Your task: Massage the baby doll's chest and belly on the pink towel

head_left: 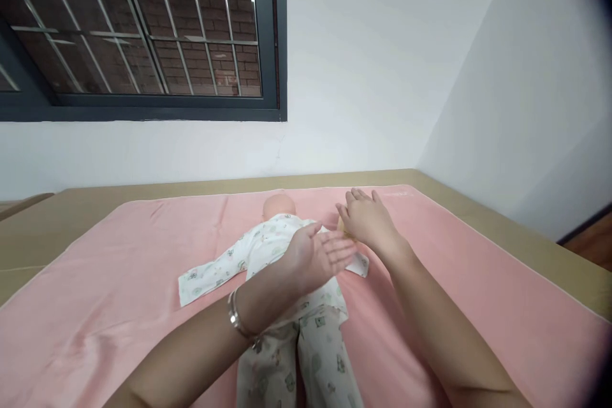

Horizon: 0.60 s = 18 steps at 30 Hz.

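My left hand (321,258) is held over the torso of a baby doll (280,207), palm turned up and fingers stretched out, with nothing visible in it. A metal bracelet (233,309) circles that wrist. Just beyond its fingertips, my right hand (367,220) is palm down with its fingers apart. Under and beside its thumb side shows a small yellow object (341,225), mostly hidden; its kind and whether the hand touches it I cannot tell. The doll wears a white printed top (261,245) and matching trousers (318,347), arms spread to both sides.
A pink sheet (143,248) with some wrinkles lies under the doll, on a tan padded surface (478,223). Behind it stands a white wall (354,76) with a barred, dark-framed window (282,44) at the upper left. Another wall rises on the right.
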Motion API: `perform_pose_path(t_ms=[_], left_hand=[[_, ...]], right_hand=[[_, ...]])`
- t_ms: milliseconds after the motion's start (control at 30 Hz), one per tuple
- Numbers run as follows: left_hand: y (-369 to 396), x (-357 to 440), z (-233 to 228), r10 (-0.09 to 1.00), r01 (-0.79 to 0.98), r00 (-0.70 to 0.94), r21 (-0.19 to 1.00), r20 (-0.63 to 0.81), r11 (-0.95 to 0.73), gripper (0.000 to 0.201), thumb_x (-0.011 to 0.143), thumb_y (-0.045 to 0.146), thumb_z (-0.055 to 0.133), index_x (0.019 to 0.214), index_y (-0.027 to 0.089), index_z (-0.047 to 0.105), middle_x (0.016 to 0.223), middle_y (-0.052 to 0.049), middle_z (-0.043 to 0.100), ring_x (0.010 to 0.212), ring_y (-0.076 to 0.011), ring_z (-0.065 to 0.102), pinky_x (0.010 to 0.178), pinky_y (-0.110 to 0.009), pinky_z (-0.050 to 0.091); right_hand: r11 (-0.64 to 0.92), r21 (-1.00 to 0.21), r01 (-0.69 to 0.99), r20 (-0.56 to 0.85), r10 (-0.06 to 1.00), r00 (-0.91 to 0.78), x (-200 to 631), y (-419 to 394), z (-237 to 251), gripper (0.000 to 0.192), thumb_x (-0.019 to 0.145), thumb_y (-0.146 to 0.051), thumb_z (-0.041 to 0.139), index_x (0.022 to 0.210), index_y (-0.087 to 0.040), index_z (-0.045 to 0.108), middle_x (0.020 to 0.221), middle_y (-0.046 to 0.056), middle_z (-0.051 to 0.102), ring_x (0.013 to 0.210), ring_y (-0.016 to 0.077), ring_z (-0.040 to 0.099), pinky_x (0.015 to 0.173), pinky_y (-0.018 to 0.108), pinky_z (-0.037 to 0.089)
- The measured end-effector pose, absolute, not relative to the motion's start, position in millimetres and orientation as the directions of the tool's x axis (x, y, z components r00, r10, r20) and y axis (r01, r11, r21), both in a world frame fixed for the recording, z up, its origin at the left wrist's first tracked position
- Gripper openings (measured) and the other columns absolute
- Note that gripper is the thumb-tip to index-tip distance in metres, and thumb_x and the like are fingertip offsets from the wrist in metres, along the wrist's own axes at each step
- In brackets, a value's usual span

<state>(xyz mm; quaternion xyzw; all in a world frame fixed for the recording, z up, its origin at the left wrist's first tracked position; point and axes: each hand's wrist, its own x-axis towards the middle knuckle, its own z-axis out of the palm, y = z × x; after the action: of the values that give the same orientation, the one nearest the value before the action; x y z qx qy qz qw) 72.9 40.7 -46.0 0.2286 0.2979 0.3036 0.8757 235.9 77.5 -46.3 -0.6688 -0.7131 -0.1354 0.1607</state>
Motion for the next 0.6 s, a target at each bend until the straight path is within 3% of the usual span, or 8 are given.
perform_pose_path(t_ms=[100, 267, 367, 433, 533, 600], left_hand=[[15.2, 43.5, -43.6, 0.675, -0.385, 0.613, 0.592, -0.410, 0.708, 0.060, 0.090, 0.047, 0.038, 0.130, 0.003, 0.046, 0.126, -0.024, 0.058, 0.113, -0.0269, 0.062, 0.101, -0.040, 0.045], [3.1, 10.5, -24.8, 0.690, -0.409, 0.665, 0.633, -0.286, 0.657, 0.066, 0.091, 0.061, 0.025, 0.121, 0.012, 0.057, 0.116, -0.015, 0.066, 0.110, -0.0271, 0.062, 0.104, -0.045, 0.041], [3.7, -3.8, -12.1, 0.670, -0.380, 0.711, 0.685, -0.214, 0.622, 0.077, 0.087, 0.070, 0.019, 0.122, 0.014, 0.057, 0.114, -0.014, 0.067, 0.110, -0.0288, 0.061, 0.101, -0.049, 0.043], [6.2, -9.8, -6.9, 0.687, -0.370, 0.706, 0.738, -0.172, 0.564, 0.082, 0.085, 0.073, 0.016, 0.125, 0.014, 0.055, 0.119, -0.014, 0.064, 0.116, -0.0308, 0.058, 0.101, -0.051, 0.043], [9.4, -10.6, -10.2, 0.734, -0.268, 0.669, 0.884, -0.114, 0.382, 0.085, 0.085, 0.073, 0.010, 0.129, 0.015, 0.053, 0.129, -0.014, 0.059, 0.128, -0.0321, 0.048, 0.103, -0.054, 0.040], [6.4, -5.2, -22.9, 0.862, -0.116, 0.505, 0.985, -0.050, 0.125, 0.079, 0.086, 0.071, 0.010, 0.131, 0.023, 0.053, 0.132, -0.009, 0.058, 0.133, -0.0307, 0.043, 0.104, -0.057, 0.040]], right_hand=[[0.126, -0.107, 0.986, 0.450, 0.890, -0.065, 219.6, 69.6, -49.2, 0.059, 0.098, -0.042, 0.026, 0.139, -0.001, 0.040, 0.148, 0.026, 0.033, 0.141, 0.0361, 0.023, 0.110, 0.060, 0.019], [0.582, -0.129, 0.803, 0.534, 0.723, -0.438, 170.1, 33.6, -51.0, 0.061, 0.099, -0.044, 0.020, 0.152, -0.017, 0.007, 0.158, 0.010, 0.016, 0.146, 0.0261, 0.007, 0.116, 0.055, 0.012], [0.634, -0.082, 0.769, 0.593, 0.651, -0.474, 147.0, 11.5, -57.8, 0.069, 0.096, -0.050, 0.025, 0.152, -0.020, -0.003, 0.159, 0.010, 0.008, 0.145, 0.0338, 0.003, 0.111, 0.066, -0.002], [0.647, -0.069, 0.759, 0.613, 0.628, -0.480, 136.1, -1.9, -65.6, 0.083, 0.092, -0.058, 0.033, 0.152, -0.018, -0.007, 0.159, 0.014, 0.007, 0.143, 0.0406, 0.002, 0.108, 0.071, -0.004], [0.740, -0.048, 0.671, 0.601, 0.558, -0.572, 122.6, -23.8, -77.9, 0.102, 0.083, -0.071, 0.040, 0.151, -0.013, -0.009, 0.157, 0.018, 0.014, 0.142, 0.0449, 0.003, 0.109, 0.071, 0.002], [0.811, -0.033, 0.584, 0.573, 0.494, -0.654, 116.2, -38.1, -81.9, 0.103, 0.079, -0.075, 0.042, 0.152, -0.018, -0.004, 0.156, 0.016, 0.019, 0.142, 0.0440, 0.007, 0.111, 0.068, 0.006]])
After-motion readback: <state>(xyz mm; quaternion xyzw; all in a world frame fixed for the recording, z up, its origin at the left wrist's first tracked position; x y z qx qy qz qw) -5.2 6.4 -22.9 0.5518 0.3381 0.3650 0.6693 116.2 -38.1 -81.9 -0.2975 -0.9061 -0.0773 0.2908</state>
